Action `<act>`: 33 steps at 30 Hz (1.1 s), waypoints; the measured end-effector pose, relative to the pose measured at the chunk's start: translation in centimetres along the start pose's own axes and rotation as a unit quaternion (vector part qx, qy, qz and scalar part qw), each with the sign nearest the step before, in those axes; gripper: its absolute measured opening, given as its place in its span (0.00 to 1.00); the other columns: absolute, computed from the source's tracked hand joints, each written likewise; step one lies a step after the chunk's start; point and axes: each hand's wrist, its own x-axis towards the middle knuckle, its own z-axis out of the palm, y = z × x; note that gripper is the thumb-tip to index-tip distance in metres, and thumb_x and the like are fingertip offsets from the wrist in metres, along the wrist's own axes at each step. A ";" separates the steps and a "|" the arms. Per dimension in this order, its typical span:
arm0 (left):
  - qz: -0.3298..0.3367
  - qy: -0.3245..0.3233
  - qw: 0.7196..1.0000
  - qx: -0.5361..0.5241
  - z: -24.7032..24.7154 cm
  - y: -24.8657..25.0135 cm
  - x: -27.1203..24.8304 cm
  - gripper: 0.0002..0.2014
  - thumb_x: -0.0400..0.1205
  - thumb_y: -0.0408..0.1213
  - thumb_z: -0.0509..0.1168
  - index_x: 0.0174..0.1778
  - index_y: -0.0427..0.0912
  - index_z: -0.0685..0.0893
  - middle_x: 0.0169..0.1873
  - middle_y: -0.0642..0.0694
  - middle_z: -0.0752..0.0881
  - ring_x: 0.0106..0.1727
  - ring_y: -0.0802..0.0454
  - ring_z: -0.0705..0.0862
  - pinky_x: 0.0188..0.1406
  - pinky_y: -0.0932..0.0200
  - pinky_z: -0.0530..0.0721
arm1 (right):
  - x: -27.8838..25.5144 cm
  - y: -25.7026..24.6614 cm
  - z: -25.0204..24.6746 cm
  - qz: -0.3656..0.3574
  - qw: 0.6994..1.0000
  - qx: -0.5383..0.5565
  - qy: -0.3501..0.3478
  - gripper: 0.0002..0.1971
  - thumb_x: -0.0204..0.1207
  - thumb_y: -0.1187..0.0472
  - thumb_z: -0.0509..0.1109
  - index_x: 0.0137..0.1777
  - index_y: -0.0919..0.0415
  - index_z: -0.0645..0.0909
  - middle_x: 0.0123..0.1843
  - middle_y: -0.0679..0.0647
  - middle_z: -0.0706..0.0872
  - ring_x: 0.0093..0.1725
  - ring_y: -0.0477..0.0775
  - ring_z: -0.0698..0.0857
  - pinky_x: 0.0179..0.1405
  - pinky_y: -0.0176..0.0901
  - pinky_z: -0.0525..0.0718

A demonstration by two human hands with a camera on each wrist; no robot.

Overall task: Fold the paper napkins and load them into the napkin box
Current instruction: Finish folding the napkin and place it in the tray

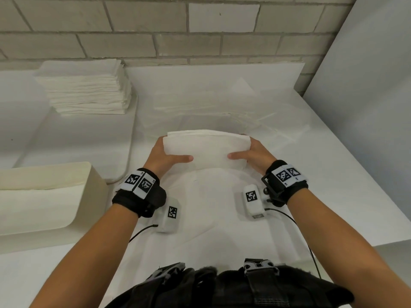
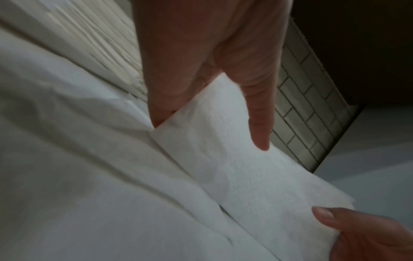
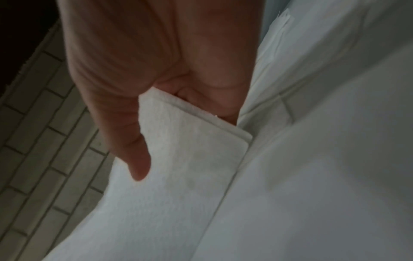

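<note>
A folded white napkin (image 1: 206,150) is held up at the middle of the table, its lower fold resting on the sheet beneath. My left hand (image 1: 165,157) grips its left end, thumb on the near face and fingers behind. My right hand (image 1: 253,155) grips the right end the same way. The left wrist view shows the napkin (image 2: 223,159) pinched under my left thumb (image 2: 259,127). The right wrist view shows its layered corner (image 3: 190,141) between my right thumb (image 3: 134,155) and fingers. The cream napkin box (image 1: 44,196) lies at the left, opening up, with napkins inside.
A tall stack of flat napkins (image 1: 86,87) sits at the back left by the brick wall. Unfolded napkin sheets (image 1: 222,101) lie spread at the back centre. A white paper sheet (image 1: 222,218) covers the table in front of me. The table edge (image 1: 347,163) runs along the right.
</note>
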 end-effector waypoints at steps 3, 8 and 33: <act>0.005 -0.014 1.000 0.004 0.0 0.0 0.1 0.36 0.53 0.39 0.84 0.57 0.49 0.78 0.56 0.48 0.85 0.59 0.49 0.83 0.62 0.48 0.82 | 0.3 -0.2 0.1 -0.001 1.000 0.012 -0.007 0.22 0.66 0.75 0.76 0.59 0.59 0.79 0.54 0.56 0.86 0.52 0.55 0.86 0.50 0.47 0.85; 0.007 -0.028 0.999 0.020 -0.1 0.5 0.0 0.17 0.62 0.31 0.81 0.43 0.46 0.84 0.43 0.45 0.87 0.49 0.44 0.85 0.53 0.49 0.83 | 0.5 -0.7 -0.3 0.009 0.996 -0.076 -0.037 0.18 0.66 0.70 0.78 0.57 0.63 0.84 0.51 0.58 0.89 0.49 0.55 0.88 0.52 0.46 0.85; -0.044 0.035 0.998 -0.010 1.1 0.5 -0.2 0.21 0.67 0.29 0.78 0.56 0.36 0.86 0.53 0.40 0.89 0.55 0.42 0.87 0.59 0.45 0.83 | 1.8 -1.2 0.3 0.020 0.993 -0.110 0.024 0.15 0.66 0.62 0.80 0.51 0.58 0.82 0.49 0.52 0.87 0.54 0.54 0.85 0.54 0.44 0.82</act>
